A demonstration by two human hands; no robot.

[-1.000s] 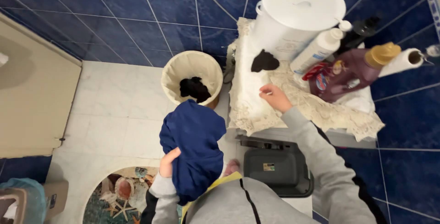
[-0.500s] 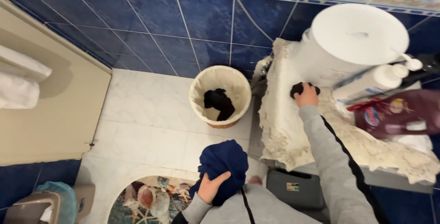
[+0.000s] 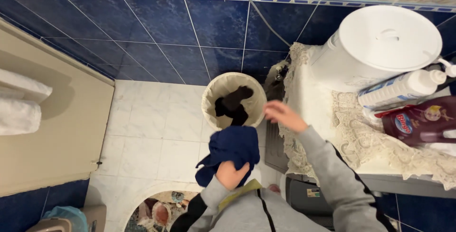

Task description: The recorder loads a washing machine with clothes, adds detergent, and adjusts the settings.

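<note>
Dark clothing (image 3: 232,104) already lies in the cream basket (image 3: 212,89) by the wall. Your left hand (image 3: 231,174) grips the bunched navy garment (image 3: 229,152) just short of its rim, while your right hand (image 3: 281,114) hovers beside the basket, fingers spread and empty.

2 hands are seen: the left hand (image 3: 231,174) and the right hand (image 3: 280,114). 1 navy cloth (image 3: 230,152), 1 basket (image 3: 212,94), and 1 white bucket (image 3: 375,47) are counted. 2 bottles are counted: 1 white bottle (image 3: 403,88) and 1 maroon bottle (image 3: 420,125).

navy cloth (image 3: 230,153): bunched, gripped from below, held over the floor | black cloth (image 3: 232,104): crumpled, lying in the basket | basket (image 3: 213,89): round, cream-lined, upright by the wall
</note>
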